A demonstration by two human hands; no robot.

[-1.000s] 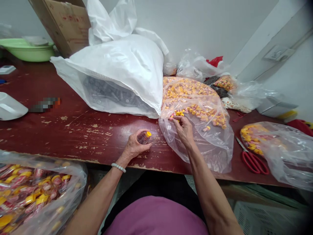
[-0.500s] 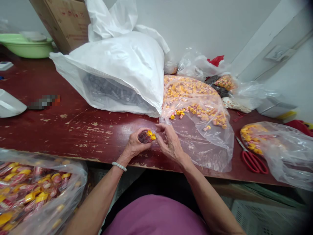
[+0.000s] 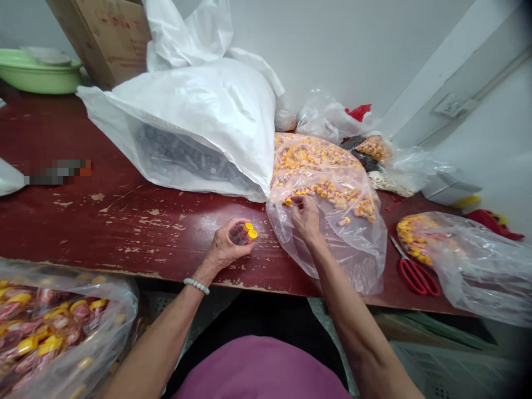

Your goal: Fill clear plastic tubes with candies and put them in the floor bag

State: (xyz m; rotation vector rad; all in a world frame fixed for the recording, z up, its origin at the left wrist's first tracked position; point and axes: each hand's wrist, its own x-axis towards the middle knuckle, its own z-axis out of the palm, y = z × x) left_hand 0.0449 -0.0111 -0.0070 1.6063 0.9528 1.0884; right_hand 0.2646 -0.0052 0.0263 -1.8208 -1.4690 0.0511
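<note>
My left hand (image 3: pixel 226 244), with a pale bead bracelet on the wrist, is wrapped round a bunch of clear plastic tubes (image 3: pixel 238 234). Two of the tubes carry yellow caps (image 3: pixel 251 234); the others look uncapped. Over the mouth of a clear plastic bag (image 3: pixel 332 238), my right hand (image 3: pixel 306 217) has its fingers drawn together at a row of small yellow-capped pieces (image 3: pixel 322 191). Whether a piece is between those fingertips is hidden. Left of this bag lies a large white sack (image 3: pixel 224 105), its mouth showing many clear tubes (image 3: pixel 187 155).
Red-handled scissors (image 3: pixel 418 276) lie on the worn red table (image 3: pixel 103 227), beside another clear bag (image 3: pixel 477 277) of yellow-capped pieces. At lower left is a bag of filled, yellow-capped tubes (image 3: pixel 50 343). A green basin (image 3: pixel 45 77) and a cardboard box (image 3: pixel 112 44) stand at the back left.
My right hand has moved away from the tubes, up and right to the pieces in the clear bag. My left hand still holds the tubes. The view has shifted slightly.
</note>
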